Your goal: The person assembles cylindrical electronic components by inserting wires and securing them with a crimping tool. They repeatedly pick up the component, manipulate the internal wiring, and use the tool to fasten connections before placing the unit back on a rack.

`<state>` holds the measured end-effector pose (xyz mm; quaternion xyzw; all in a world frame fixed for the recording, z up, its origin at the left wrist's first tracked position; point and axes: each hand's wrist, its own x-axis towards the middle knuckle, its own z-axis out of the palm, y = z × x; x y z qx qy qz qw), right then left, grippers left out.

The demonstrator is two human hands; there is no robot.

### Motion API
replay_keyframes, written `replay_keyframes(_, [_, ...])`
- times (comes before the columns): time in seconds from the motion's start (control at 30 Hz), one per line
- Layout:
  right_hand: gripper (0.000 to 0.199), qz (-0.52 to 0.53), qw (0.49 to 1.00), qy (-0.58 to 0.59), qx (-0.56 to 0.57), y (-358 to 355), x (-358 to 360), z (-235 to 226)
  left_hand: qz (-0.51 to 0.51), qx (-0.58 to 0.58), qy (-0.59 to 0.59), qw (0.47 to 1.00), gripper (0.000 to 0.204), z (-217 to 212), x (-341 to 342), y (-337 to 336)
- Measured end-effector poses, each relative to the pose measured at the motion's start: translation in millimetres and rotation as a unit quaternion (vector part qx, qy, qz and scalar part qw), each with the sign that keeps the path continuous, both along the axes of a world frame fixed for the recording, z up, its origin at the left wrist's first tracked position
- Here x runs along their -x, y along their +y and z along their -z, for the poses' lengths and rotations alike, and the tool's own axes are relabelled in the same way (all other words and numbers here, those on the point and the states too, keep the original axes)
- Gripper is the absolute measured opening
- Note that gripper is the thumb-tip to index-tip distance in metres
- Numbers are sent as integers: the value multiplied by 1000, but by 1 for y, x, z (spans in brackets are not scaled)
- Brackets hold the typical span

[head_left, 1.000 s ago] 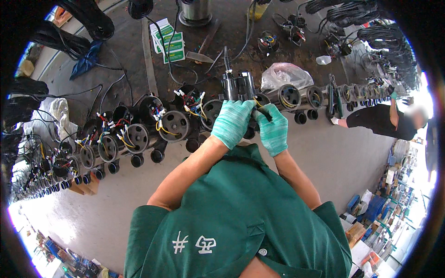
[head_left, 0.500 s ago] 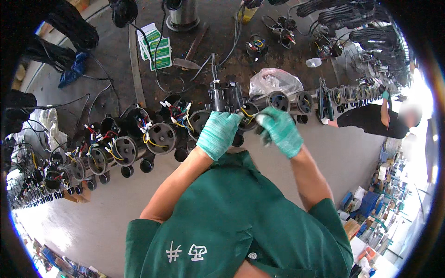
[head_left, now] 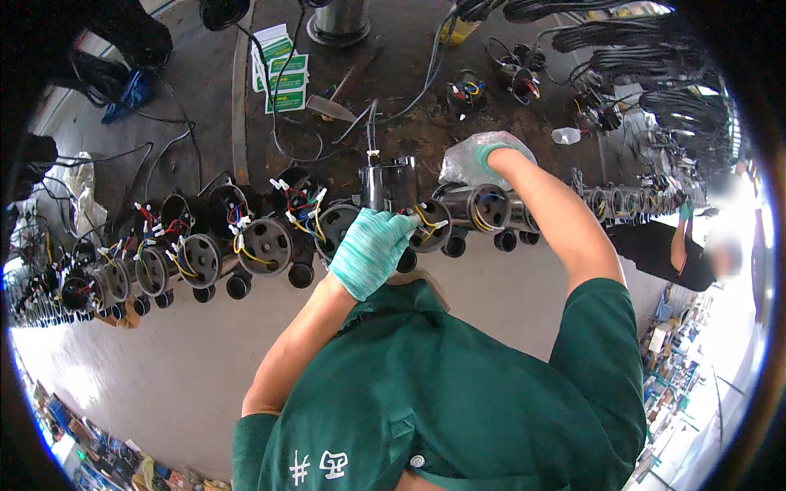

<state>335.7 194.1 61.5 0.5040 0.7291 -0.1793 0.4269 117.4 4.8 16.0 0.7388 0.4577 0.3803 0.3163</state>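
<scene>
At the bench's near edge, my left hand (head_left: pixel 372 250), in a green-and-white knit glove, pinches a wire at its fingertips, beside yellow wires (head_left: pixel 430 222) with a white tip. Just beyond it stands a black cylindrical housing (head_left: pixel 390 184) with a cable rising from its far end. My right hand (head_left: pixel 497 154), in the same kind of glove, reaches into a clear plastic bag (head_left: pixel 461 162); its fingers are hidden by the bag. To the left of my left hand, a round end cap with holes (head_left: pixel 338 229) and a bundle of coloured wires with white connectors (head_left: pixel 309 204) show.
A row of black cylinders with round end caps (head_left: pixel 268 246) lines the edge on both sides. Beyond lie a hammer (head_left: pixel 330 108), green-and-white cards (head_left: pixel 286 86), a metal cylinder (head_left: pixel 339 23) and coiled black cables (head_left: pixel 622 37). Another person (head_left: pixel 667 250) works at the far right.
My right hand has left the wires beside my left hand and moved away, forward and right, into the plastic bag. My left hand stays at the housing, and the whole view has shifted slightly.
</scene>
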Motion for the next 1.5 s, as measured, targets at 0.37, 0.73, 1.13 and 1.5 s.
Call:
replay_keyframes(0.37, [47, 119, 992, 18, -34, 12, -42, 34, -13, 4, 15, 1000, 19, 5, -6, 1])
replay_keyframes(0.73, [24, 144, 815, 463, -318, -92, -51, -44, -25, -14, -11, 1000, 17, 11, -6, 1])
replay_keyframes(1.13, [26, 322, 645, 597, -352, -236, 26, 22, -10, -30, -9, 999, 18, 9, -6, 3])
replay_keyframes(1.5, [17, 267, 685, 536, -415, -228, 37, 16, -15, -16, 9, 1000, 20, 11, -6, 3])
